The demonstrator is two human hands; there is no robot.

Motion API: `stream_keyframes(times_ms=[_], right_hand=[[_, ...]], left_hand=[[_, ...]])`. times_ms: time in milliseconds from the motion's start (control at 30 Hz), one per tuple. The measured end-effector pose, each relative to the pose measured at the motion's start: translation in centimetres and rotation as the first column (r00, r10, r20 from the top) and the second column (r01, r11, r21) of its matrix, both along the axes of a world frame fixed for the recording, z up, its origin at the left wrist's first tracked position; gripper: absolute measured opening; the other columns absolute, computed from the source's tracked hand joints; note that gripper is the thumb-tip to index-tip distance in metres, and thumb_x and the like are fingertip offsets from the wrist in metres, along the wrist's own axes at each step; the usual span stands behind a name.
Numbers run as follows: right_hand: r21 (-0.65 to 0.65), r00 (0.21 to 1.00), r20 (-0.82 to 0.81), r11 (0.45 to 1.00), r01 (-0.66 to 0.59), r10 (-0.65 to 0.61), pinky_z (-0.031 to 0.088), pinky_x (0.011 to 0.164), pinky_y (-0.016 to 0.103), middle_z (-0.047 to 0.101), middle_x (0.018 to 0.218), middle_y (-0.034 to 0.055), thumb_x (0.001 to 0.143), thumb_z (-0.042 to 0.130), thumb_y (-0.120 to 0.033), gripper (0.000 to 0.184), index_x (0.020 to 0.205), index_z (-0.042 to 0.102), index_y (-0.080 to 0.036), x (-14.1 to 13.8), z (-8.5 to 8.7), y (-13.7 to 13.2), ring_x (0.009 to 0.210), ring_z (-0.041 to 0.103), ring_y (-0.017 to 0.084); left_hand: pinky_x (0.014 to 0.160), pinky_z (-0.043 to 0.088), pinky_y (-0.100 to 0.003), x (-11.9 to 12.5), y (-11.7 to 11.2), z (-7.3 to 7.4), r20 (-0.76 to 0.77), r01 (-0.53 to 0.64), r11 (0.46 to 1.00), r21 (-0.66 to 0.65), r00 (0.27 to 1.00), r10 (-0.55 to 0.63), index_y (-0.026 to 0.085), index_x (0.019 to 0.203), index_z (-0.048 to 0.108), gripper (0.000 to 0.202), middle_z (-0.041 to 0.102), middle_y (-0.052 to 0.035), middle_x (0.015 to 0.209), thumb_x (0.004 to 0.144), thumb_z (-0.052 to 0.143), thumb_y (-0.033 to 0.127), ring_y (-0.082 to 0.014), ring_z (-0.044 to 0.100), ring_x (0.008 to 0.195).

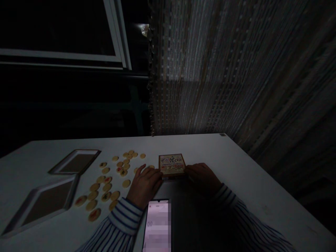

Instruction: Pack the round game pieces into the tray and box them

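Observation:
A small square Chinese chess box (172, 164) lies flat on the white table, its printed face up. My left hand (145, 183) grips its near left corner, index finger and thumb against the edge while another finger sticks out. On the opposite side, the fingers of my right hand (203, 176) are closed on the near right corner. Left of my left hand, round wooden chess pieces (107, 187) are scattered loosely, some with red or black characters. A few pieces are partly hidden behind that hand. Poor light blurs the details of the fingertips.
Two shallow open trays (82, 161), (49, 201) with brown bottoms lie at the table's left. A lit phone (157, 225) rests between my forearms at the near side. A striped woven curtain (199, 70) hangs behind the white table (236, 168). A window frame (115, 31) stands at upper left.

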State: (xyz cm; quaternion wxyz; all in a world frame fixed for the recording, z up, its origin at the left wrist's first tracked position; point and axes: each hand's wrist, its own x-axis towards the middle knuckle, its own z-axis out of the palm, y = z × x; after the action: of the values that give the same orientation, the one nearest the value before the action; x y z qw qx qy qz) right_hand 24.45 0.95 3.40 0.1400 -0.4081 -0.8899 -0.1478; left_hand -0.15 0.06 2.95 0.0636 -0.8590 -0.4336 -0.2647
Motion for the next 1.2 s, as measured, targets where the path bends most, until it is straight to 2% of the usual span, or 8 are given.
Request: stream_keyframes(times_ms=[833, 1200], right_hand=[[0.009, 1.0, 0.0, 1.0, 0.002, -0.002, 0.036, 0.07, 0.031, 0.062, 0.097, 0.0051, 0.082, 0.045, -0.018, 0.016, 0.094, 0.056, -0.018, 0.08, -0.81, 0.09, 0.078, 0.055, 0.016], [-0.063, 1.0, 0.014, 0.998, 0.026, -0.026, 0.036, 0.072, 0.031, 0.062, 0.099, 0.0061, 0.083, 0.044, -0.019, 0.019, 0.097, 0.057, -0.018, 0.03, -0.8, 0.11, 0.082, 0.055, 0.017]], left_hand=[[0.093, 0.031, -0.046, 0.09, 0.07, -0.44, -0.015, -0.021, 1.0, -0.023, 1.0, 0.021, 0.023, 0.094, 0.058, 0.017, 0.066, -0.0011, 0.096, 0.077, 0.055, 0.025, -0.019, 0.056, 0.089], [0.094, 0.03, -0.045, 0.22, 0.05, -0.47, -0.02, -0.031, 0.999, -0.033, 0.999, 0.03, 0.023, 0.092, 0.059, 0.017, 0.066, -0.0006, 0.095, 0.075, 0.057, 0.024, -0.0188, 0.056, 0.09]])
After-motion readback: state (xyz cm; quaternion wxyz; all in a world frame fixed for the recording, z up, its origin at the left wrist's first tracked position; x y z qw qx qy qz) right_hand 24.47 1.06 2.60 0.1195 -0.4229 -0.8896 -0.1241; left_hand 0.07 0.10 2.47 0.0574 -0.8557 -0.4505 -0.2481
